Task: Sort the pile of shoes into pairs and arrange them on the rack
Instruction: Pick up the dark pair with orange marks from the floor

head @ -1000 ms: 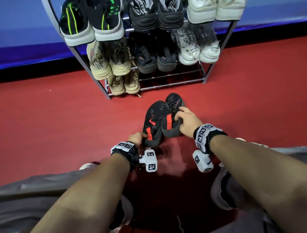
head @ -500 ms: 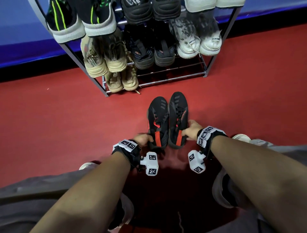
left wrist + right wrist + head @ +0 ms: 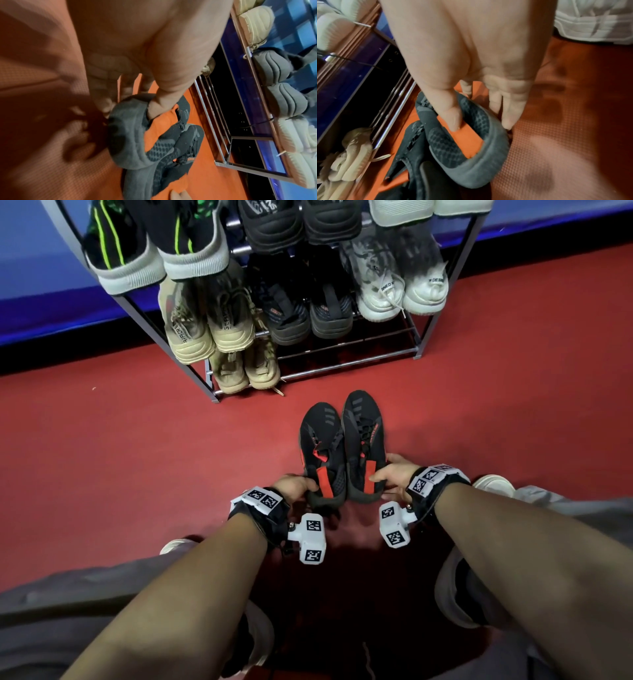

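Observation:
Two black shoes with orange-red heel tabs stand side by side on the red floor, toes toward the rack (image 3: 416,350). My left hand (image 3: 296,486) grips the heel of the left black shoe (image 3: 322,440), thumb inside the collar (image 3: 154,108). My right hand (image 3: 390,475) grips the heel of the right black shoe (image 3: 363,433), thumb inside its collar (image 3: 452,119) and fingers outside. The left wrist view shows the left shoe's heel (image 3: 126,135); the right wrist view shows the right shoe's heel (image 3: 471,155).
The metal rack holds several pairs: black-green shoes (image 3: 144,251), beige shoes (image 3: 209,326), dark shoes (image 3: 308,309), white shoes (image 3: 400,285), and small tan shoes (image 3: 245,368) on the bottom shelf. The bottom shelf bars (image 3: 359,357) to their right are bare. My knees flank the shoes.
The two black shoes went from tilted and overlapping to standing side by side. My right hand slid from the shoe's side to its heel. The view shifted closer to the rack.

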Demonstrator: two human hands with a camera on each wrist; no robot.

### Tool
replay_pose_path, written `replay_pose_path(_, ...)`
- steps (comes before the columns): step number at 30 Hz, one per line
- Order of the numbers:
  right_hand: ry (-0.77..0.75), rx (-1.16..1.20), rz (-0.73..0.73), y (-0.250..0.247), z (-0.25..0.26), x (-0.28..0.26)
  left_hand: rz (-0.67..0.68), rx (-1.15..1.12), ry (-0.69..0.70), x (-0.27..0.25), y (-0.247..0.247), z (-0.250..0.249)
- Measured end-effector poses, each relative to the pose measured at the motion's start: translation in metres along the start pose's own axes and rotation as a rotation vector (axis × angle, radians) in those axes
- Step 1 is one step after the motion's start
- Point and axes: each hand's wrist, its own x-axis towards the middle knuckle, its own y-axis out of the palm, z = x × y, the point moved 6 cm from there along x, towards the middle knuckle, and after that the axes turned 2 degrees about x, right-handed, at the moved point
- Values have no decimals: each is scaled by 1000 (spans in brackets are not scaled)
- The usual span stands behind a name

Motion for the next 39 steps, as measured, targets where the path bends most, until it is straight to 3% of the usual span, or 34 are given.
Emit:
replay_pose_path(12, -49, 22, -62, -18, 24, -23, -6, -131, 54, -27, 2, -20)
replay_pose_path(20, -77, 365, -109, -30, 56, -31, 114, -294, 102, -45, -4, -49)
replay_pose_path(30, -134, 552, -81, -34, 97, -7, 134, -383, 167, -22, -16, -87)
replay_pose_path(34, -145, 549, -83, -36, 112, 5, 86, -413, 173, -2, -20, -98)
replay_pose_path(39, -265, 489, -59, -48, 143, 25, 61, -420, 206, 27, -28, -129)
